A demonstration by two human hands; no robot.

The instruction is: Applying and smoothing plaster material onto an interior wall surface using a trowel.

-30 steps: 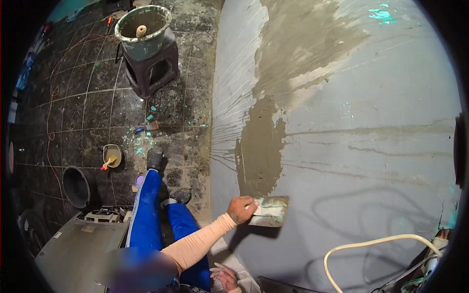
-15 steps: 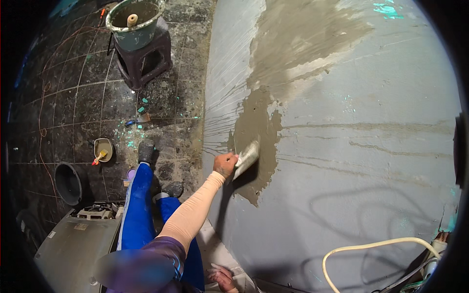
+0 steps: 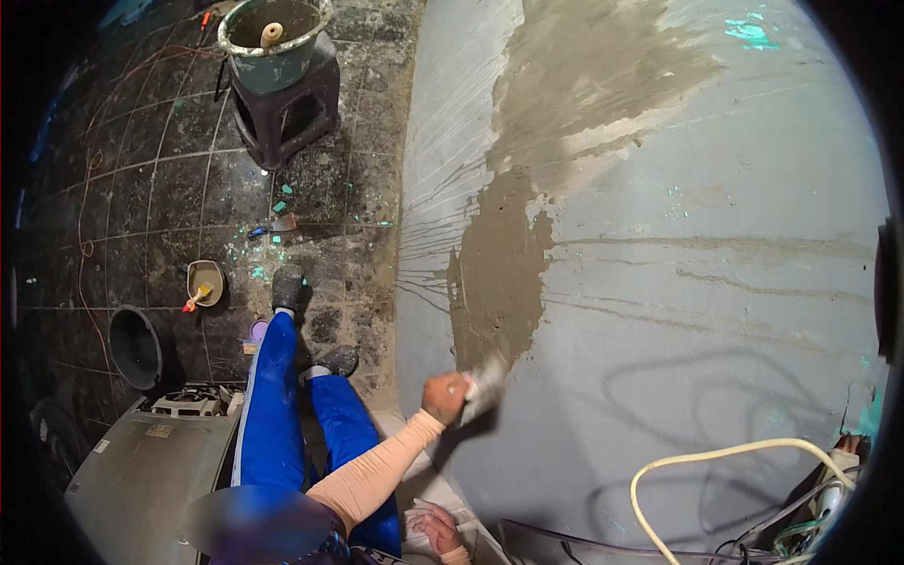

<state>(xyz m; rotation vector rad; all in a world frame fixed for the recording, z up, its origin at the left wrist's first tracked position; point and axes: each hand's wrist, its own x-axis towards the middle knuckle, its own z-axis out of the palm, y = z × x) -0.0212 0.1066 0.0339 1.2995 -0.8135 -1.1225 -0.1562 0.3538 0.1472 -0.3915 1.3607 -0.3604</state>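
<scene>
My left hand (image 3: 444,395) grips a plastering trowel (image 3: 484,388), its blade blurred by motion, at the lower end of a wet grey-brown plaster patch (image 3: 499,282) on the grey wall (image 3: 659,377). Above that patch, a broader smeared plaster area (image 3: 584,85) stretches up and to the right. Low in the picture, my right hand (image 3: 435,525) rests on a pale surface beside my legs, fingers stretched out and holding nothing. Both forearms wear peach sleeves.
A green bucket (image 3: 273,71) with a wooden handle in it stands on a dark stool (image 3: 287,118). A scraper (image 3: 273,227), a tub with a brush (image 3: 204,282) and a black bucket (image 3: 135,347) are on the tiled floor. A cream hose (image 3: 725,452) loops lower right.
My left hand has moved the trowel down along the wall to the patch's lower end. My right hand shows more fully now, and the whole view has shifted slightly.
</scene>
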